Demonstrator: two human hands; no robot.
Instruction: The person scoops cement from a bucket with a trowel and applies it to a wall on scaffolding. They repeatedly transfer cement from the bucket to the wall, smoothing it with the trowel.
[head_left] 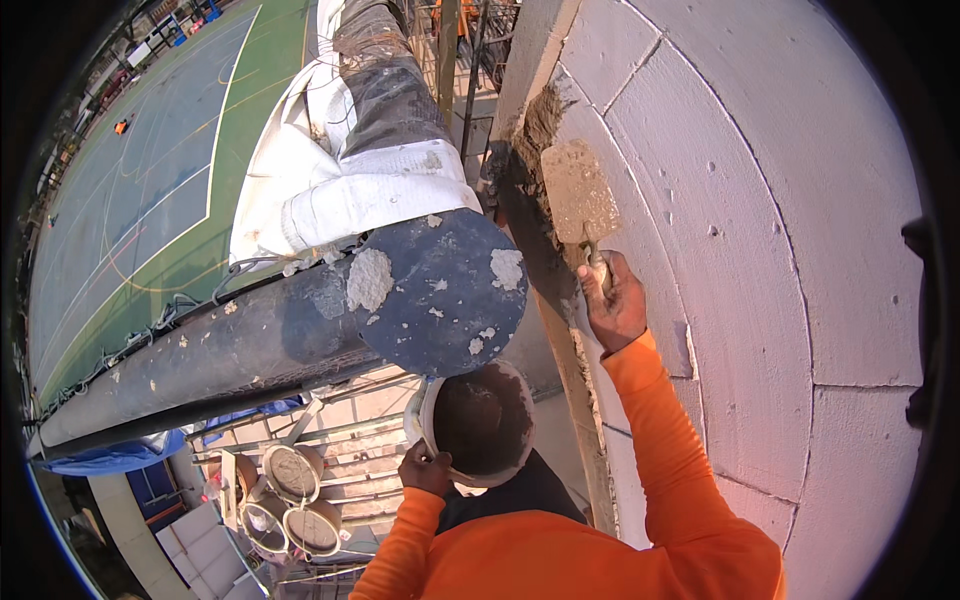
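Note:
My right hand (614, 303) is closed round the handle of a trowel (580, 193). The trowel's flat blade is coated in mortar and lies over the edge of the pale block wall (690, 170). Rough brown mortar (540, 125) fills the strip along that edge, beside and beyond the blade. Lower down, my left hand (426, 471) grips the rim of a bucket (420, 420), which is tilted toward me in front of my body. Dark shade hides most of its inside.
A thick dark pipe (220, 345) with a round, mortar-spattered end plate (440, 300) stands left of the wall. White sheeting (350, 200) wraps another pipe section. Below are scaffold planks (370, 430) and several buckets of mortar (292, 472). A sports court (180, 150) lies far below.

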